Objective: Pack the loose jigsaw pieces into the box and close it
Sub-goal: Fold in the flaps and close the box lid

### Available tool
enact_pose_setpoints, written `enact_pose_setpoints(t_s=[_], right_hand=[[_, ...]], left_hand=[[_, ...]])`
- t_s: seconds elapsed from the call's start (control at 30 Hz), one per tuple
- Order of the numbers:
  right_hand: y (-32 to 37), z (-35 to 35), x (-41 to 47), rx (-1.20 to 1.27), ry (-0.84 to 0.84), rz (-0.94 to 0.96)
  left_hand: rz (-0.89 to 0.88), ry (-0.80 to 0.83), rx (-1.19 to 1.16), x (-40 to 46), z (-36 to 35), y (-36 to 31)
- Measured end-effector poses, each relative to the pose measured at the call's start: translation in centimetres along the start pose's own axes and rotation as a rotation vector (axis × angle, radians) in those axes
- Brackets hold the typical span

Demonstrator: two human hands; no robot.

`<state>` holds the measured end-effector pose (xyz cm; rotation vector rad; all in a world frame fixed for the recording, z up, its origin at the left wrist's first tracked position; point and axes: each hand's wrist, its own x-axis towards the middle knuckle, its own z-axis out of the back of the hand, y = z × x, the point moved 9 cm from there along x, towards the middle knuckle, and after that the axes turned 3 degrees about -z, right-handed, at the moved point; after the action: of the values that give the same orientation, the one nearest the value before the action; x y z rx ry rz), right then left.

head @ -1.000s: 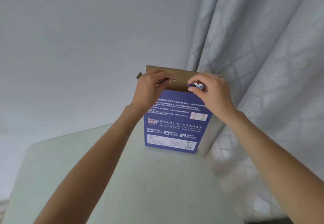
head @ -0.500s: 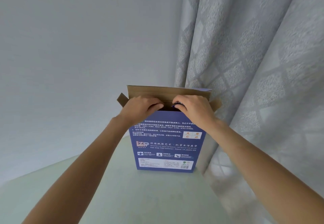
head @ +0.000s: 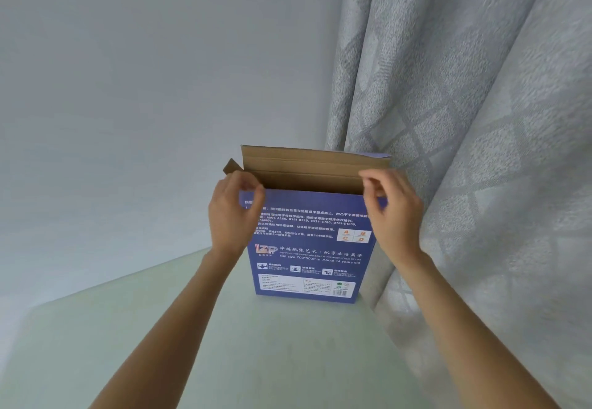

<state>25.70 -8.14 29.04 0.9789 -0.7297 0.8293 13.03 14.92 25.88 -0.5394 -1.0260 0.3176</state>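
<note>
A blue jigsaw box (head: 307, 248) with white print stands upright on the pale table (head: 256, 344). Its top is open and the brown lid flap (head: 304, 165) stands up at the back. A small side flap (head: 230, 165) sticks out at the left. My left hand (head: 230, 213) is at the box's upper left corner, fingers loosely curled and blurred, with nothing seen in them. At the upper right corner, my right hand (head: 394, 213) has loosely curled, empty fingers. No loose jigsaw pieces are visible; the inside of the box is hidden.
A grey patterned curtain (head: 480, 152) hangs right behind and to the right of the box, touching its right side. A plain pale wall (head: 128, 88) is at the back left. The table's surface stretches toward me in front of the box.
Both hands held small pieces over the middle of the box opening, then reached into it. Now they have moved apart to the top corners and hold nothing.
</note>
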Motion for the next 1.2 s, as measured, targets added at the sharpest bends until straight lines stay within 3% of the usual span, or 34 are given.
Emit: enact_pose_setpoints(t_s=[0.13, 0.2, 0.3, 0.4, 0.53, 0.6, 0.73, 0.87, 1.03, 1.2], right_hand=[[-3.8, 0.5, -2.9, -0.031, -0.061, -0.219], [-5.1, 0.0, -3.3, 0.031, -0.058, -0.333], [-6.8, -0.2, -3.3, 0.218, -0.085, -0.518], [-7.3, -1.1, -3.0, 0.387, -0.025, -0.634], [-6.3, -1.3, -2.1, 0.156, 0.094, -0.496], [-7.1, -0.9, -0.9, 0.106, 0.114, -0.49], [-7.8, -0.8, 1.9, 0.034, 0.212, -0.452], [-6.1, -2.8, 2.4, -0.181, 0.472, -0.205], [-4.7, -3.0, 1.8, -0.314, 0.464, -0.02], [-3.5, -1.9, 1.7, -0.186, 0.365, 0.028]], left_hand=[[0.435, 0.037, -0.038, -2.3, -0.7, 5.9], [0.561, 0.055, -0.133, -2.2, -1.0, 7.1], [0.569, 0.089, -0.344, -1.3, -1.7, 6.4], [0.443, 0.114, -0.319, -0.5, -1.8, 4.9], [0.278, 0.13, -0.092, 0.5, -1.4, 4.0], [0.276, 0.133, -0.056, 1.3, -1.3, 4.4], [0.468, 0.153, -0.238, 2.1, -2.0, 6.3], [0.455, 0.203, -0.314, 2.3, -2.6, 6.4], [0.285, 0.196, -0.221, 3.0, -1.8, 5.8], [0.149, 0.201, -0.133, 2.8, -1.0, 4.7]])
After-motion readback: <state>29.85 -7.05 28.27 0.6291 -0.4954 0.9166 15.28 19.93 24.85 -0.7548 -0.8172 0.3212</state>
